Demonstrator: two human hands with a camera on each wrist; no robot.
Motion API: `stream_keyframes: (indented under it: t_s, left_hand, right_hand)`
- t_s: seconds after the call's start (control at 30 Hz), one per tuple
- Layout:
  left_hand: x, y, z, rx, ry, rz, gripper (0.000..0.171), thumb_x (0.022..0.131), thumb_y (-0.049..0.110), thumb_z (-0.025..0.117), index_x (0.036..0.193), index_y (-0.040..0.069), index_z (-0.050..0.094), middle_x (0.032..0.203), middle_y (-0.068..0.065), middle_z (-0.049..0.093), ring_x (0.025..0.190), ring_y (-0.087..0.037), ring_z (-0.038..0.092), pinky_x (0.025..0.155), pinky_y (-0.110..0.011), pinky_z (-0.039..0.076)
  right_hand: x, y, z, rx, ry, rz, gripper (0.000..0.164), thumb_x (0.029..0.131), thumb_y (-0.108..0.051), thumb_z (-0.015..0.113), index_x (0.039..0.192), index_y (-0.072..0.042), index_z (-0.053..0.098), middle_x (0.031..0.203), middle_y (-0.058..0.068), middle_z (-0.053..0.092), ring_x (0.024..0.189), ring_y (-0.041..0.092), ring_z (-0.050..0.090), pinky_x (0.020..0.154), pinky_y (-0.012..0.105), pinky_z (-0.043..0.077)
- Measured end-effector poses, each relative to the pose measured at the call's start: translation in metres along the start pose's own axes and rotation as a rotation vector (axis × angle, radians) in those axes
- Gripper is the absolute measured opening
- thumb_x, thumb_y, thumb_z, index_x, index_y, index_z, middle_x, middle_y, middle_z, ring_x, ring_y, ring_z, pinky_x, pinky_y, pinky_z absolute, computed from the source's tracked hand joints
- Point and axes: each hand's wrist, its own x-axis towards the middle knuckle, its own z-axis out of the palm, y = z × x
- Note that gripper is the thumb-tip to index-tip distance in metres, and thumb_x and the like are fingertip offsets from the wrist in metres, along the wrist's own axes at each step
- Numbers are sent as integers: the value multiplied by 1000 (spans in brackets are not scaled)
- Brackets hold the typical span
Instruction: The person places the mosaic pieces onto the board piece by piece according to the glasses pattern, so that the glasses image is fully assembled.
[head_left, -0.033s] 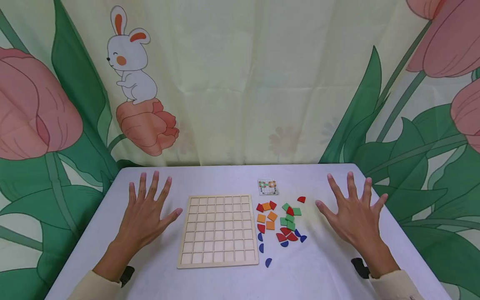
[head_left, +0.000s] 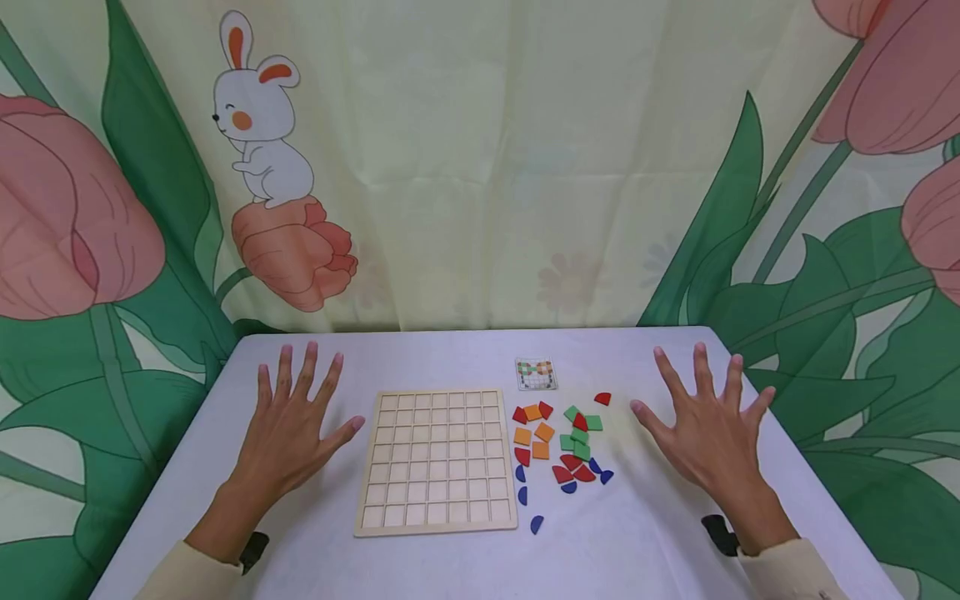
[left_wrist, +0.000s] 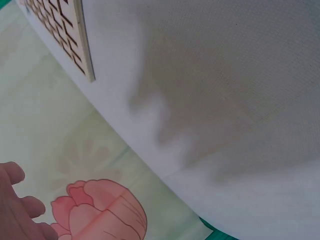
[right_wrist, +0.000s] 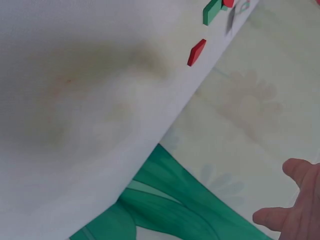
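Nothing has visibly changed vs. the frame just prior: hands, board & pcs. all lie as they did, so work on the board, I'd judge, isn't under way yet. L hand [head_left: 288,425] and R hand [head_left: 708,433] are both wide open, backs showing, digits spread, holding nothing; they appear raised off the white table [head_left: 622,550] (a finger-shaped shadow on the cloth in the L wrist cam suggests so). Btwn the hands, nearer L hand, lies a pale wooden board [head_left: 438,452] w/ a square grid. Btwn board & R hand, loose flat pcs. are scattered: orange squares [head_left: 522,436] near the board, green squares [head_left: 594,422] closer to R hand, red quarter-rounds [head_left: 562,474] mixed among both, blue half-rounds [head_left: 537,524] mostly toward wrist level. All lie outside the grid; neither hand touches any. A small card [head_left: 536,375] w/ a coloured pattern sits level w/ the fingertips, closer to R hand. Bkgd: curtain [head_left: 465,167] printed w/ tulips & a rabbit.
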Motion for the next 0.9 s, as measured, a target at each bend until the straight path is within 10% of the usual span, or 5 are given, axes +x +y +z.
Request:
stream_keyframes:
  t_s: [0.23, 0.5, 0.9]
  left_hand:
    - [0, 1, 0, -25, -39, -14, 97, 98, 74, 52, 169, 12, 30, 177, -26, 17, 165, -50, 0, 132, -68, 2]
    - [-1, 5, 2, -270, -303, -66, 100, 96, 61, 70, 168, 5, 28, 175, -27, 22, 163, -51, 13, 131, -67, 13]
    - [-16, 9, 29, -450, -509, -5, 119, 65, 41, 100, 162, 3, 42, 169, -22, 39, 159, -50, 29, 126, -69, 25]
  right_hand:
    - [1, -1, -2, 9, 17, -5, 96, 94, -72, 57, 171, -34, 15, 178, 25, 4, 159, 64, -4, 113, 90, -9]
    - [0, -8, 3, 116, 92, -63, 90, 93, -55, 71, 169, -30, 31, 166, 30, 37, 148, 60, 33, 110, 83, 28]
    - [3, -24, 18, 428, -21, -57, 64, 97, -27, 79, 155, -16, 54, 135, 23, 63, 126, 42, 56, 96, 66, 53]
